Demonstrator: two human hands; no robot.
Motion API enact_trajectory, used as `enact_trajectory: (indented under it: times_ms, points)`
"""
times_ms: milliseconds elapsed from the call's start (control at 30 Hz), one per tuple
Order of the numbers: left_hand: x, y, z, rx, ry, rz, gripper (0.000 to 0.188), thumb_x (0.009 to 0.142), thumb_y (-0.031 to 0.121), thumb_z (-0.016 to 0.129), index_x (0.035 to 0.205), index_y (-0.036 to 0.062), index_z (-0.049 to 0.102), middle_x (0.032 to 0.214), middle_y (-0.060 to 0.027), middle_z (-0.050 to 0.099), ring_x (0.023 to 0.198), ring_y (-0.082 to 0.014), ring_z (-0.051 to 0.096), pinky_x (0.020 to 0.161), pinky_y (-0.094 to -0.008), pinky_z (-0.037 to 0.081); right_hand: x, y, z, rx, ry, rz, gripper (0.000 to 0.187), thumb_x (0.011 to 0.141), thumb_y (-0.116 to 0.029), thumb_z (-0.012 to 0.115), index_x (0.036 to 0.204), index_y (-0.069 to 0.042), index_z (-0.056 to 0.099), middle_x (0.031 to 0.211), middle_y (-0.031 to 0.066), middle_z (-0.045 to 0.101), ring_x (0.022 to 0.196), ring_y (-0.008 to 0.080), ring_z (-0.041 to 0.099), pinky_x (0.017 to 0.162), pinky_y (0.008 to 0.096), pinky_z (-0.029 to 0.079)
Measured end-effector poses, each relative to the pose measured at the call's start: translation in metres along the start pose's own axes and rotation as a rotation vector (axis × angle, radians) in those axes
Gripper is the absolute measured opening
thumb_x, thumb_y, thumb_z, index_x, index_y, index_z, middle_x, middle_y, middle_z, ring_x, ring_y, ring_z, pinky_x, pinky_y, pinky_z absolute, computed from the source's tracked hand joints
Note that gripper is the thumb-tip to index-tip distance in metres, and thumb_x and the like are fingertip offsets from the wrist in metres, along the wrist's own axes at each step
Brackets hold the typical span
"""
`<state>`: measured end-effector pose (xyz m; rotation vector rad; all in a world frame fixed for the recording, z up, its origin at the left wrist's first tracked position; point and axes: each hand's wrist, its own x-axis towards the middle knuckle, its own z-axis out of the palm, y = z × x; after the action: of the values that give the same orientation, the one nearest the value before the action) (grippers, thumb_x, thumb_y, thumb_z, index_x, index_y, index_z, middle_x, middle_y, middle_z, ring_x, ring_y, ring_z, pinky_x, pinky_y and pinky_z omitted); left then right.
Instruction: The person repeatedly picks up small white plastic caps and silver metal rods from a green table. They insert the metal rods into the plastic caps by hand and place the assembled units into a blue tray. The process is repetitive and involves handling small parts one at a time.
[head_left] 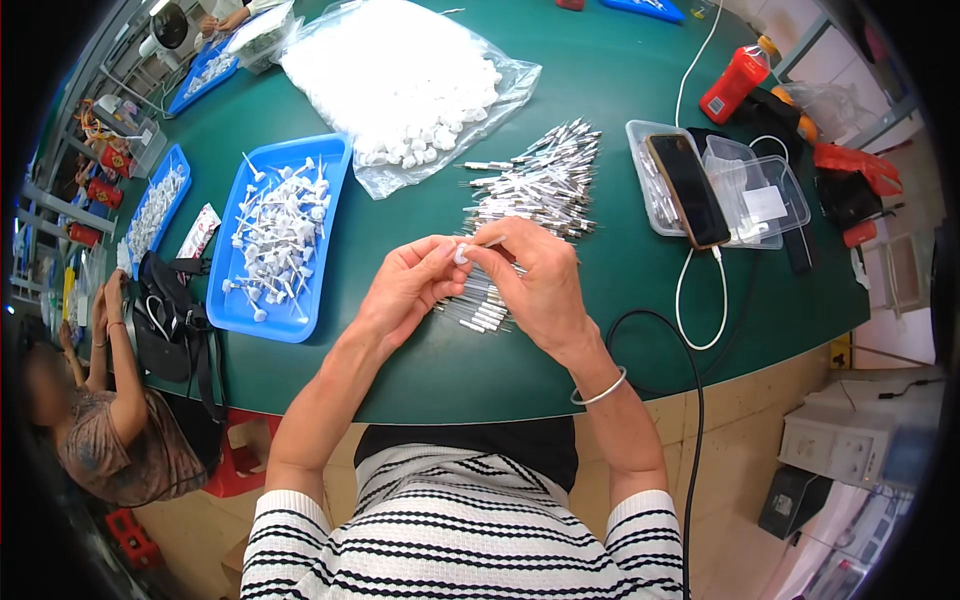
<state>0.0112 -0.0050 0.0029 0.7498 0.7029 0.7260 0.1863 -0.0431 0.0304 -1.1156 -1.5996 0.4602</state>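
In front of me, my left hand (412, 284) and my right hand (538, 287) meet with fingertips closed on a small white plastic cap (461, 254). Whether a thin rod is pinched along with it I cannot make out. Under and beyond my hands lies a heap of thin metal rods (540, 185) with white and silver ends; my right hand covers part of it. Left of my hands, a blue tray (216, 300) holds many white-headed pieces with thin stems (285, 230). Past the heap, a clear plastic bag (385, 182) spills over with white caps (430, 135).
Clear plastic boxes (790, 205) with a phone (690, 190) lie right, near a white cable (680, 310) and a red bottle (735, 85). A black cable (700, 430) crosses the table edge. A co-worker (125, 430) sits left, near a black bag (170, 330) and another blue tray (178, 158).
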Motion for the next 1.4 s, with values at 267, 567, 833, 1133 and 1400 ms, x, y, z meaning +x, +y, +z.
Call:
enact_trajectory:
  times_ms: [267,567,833,1133,1400]
  points:
    - [0.001,0.000,0.002,-0.020,0.001,0.017,0.023,0.095,0.017,0.057,0.108,-0.0006,0.062,0.089,-0.0038,0.065,0.078,-0.0064,0.062,0.072,-0.0200,0.055,0.000,0.000,0.001,0.084,-0.001,0.140,0.007,0.080,-0.005,0.069,0.082,-0.001,0.065,0.071,0.0093,0.063,0.061,0.0185,0.061,0.056,0.0296,0.047]
    - [-0.002,0.000,0.010,-0.065,0.038,0.059,0.022,0.093,0.013,0.060,0.109,-0.0010,0.062,0.091,-0.0038,0.065,0.079,-0.0070,0.062,0.075,-0.0204,0.055,-0.003,0.007,0.006,0.397,0.009,0.326,0.005,0.083,-0.006,0.069,0.084,-0.001,0.067,0.072,0.0029,0.064,0.063,0.0070,0.057,0.057,0.0225,0.045]
    - [-0.004,0.003,0.011,-0.050,0.044,0.134,0.028,0.091,0.012,0.062,0.114,-0.0021,0.060,0.094,-0.0051,0.066,0.084,-0.0080,0.064,0.079,-0.0196,0.055,-0.005,0.008,0.007,0.461,-0.008,0.389,0.004,0.086,-0.003,0.066,0.089,-0.001,0.066,0.079,0.0025,0.065,0.070,0.0061,0.059,0.063,0.0208,0.047]
    - [-0.004,0.003,0.008,-0.041,0.046,0.120,0.026,0.090,0.011,0.063,0.112,-0.0019,0.061,0.095,-0.0052,0.066,0.085,-0.0083,0.064,0.079,-0.0201,0.054,-0.003,0.005,0.005,0.521,-0.012,0.422,0.005,0.087,-0.004,0.065,0.091,-0.001,0.066,0.080,0.0016,0.064,0.073,0.0062,0.059,0.064,0.0206,0.048]
    - [-0.003,0.003,0.008,-0.019,0.069,0.125,0.024,0.089,0.010,0.064,0.110,-0.0026,0.061,0.095,-0.0067,0.067,0.083,-0.0090,0.063,0.079,-0.0213,0.053,-0.004,0.005,0.005,0.491,-0.009,0.389,0.005,0.087,-0.003,0.064,0.091,0.000,0.066,0.081,0.0023,0.064,0.073,0.0073,0.061,0.065,0.0210,0.049]
